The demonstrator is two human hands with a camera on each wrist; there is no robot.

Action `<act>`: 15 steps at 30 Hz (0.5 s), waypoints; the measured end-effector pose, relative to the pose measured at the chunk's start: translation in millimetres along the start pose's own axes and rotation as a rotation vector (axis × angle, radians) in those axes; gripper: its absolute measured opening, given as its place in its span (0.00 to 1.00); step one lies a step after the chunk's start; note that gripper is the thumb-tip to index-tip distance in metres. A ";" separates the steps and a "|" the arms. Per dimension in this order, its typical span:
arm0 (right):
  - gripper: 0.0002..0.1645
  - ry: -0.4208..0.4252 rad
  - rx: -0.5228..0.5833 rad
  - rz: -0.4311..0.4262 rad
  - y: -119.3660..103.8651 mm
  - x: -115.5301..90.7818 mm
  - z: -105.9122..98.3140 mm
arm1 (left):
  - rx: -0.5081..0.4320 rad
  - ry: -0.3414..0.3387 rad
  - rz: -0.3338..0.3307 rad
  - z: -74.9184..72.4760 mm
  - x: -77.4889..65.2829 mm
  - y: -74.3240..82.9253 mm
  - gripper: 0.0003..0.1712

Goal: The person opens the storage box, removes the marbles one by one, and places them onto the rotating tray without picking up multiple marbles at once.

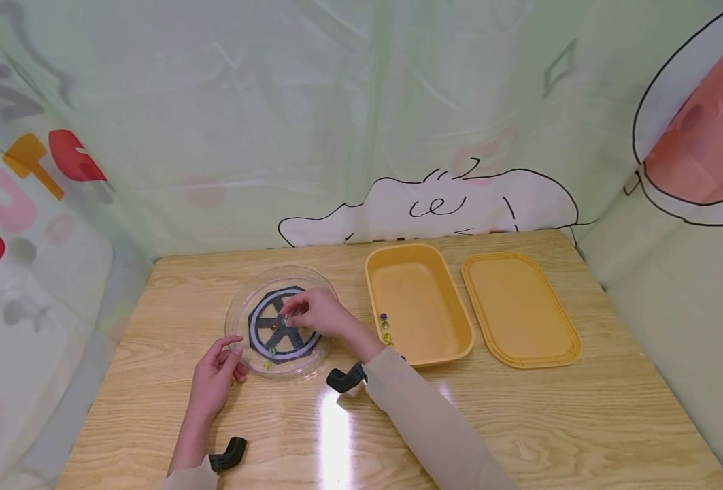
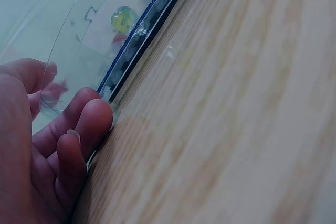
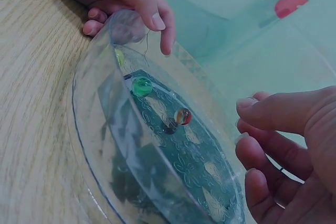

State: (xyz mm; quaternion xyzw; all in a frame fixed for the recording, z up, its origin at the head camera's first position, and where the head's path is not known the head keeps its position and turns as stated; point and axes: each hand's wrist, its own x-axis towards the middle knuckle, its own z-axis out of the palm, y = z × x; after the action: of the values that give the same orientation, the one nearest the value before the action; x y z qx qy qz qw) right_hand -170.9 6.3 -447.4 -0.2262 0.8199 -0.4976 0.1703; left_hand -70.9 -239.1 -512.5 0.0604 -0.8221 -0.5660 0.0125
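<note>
A clear round bowl (image 1: 239, 309) with a dark, spoked wheel pattern at its bottom stands at the left of the table. My left hand (image 1: 214, 374) holds its near left rim, index finger over the edge and other fingers curled outside, as the right wrist view shows. Over the middle of the bowl is my right hand (image 1: 321, 313), thumb and index fingertips close together; whether they pinch something I cannot tell. Inside lie a green marble (image 3: 142, 86), a red-brown marble (image 3: 182, 116) and a yellow-green marble (image 2: 123, 19).
Right of the bowl stands a deep orange tray (image 1: 422, 299) with several marbles (image 1: 387, 337) lined along its left side. A flat orange lid (image 1: 520, 309) lies beyond it. Behind the table hangs a printed curtain (image 1: 245, 136). Black wrist mounts (image 1: 345, 378) sit on both sleeves.
</note>
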 end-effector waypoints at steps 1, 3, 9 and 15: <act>0.09 -0.001 0.001 0.000 -0.2 -0.2 0.0 | -0.003 0.000 0.000 0.0 0.1 -0.1 0.14; 0.10 -0.004 0.006 -0.003 -0.2 -0.3 -0.1 | -0.008 0.001 0.001 -0.1 0.1 0.0 0.14; 0.10 -0.002 0.013 -0.011 1.3 -0.4 -0.2 | -0.011 0.001 0.008 -0.5 0.5 -0.3 0.13; 0.11 -0.003 0.025 -0.002 -2.3 -3.4 -2.5 | -0.007 0.002 -0.007 -0.2 0.8 -1.3 0.14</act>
State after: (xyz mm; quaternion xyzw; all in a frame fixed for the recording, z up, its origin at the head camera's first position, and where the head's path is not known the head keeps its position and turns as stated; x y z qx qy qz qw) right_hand -168.9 9.1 -444.0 -0.2256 0.8132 -0.5075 0.1740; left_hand -71.6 -239.8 -513.6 0.0640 -0.8198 -0.5690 0.0115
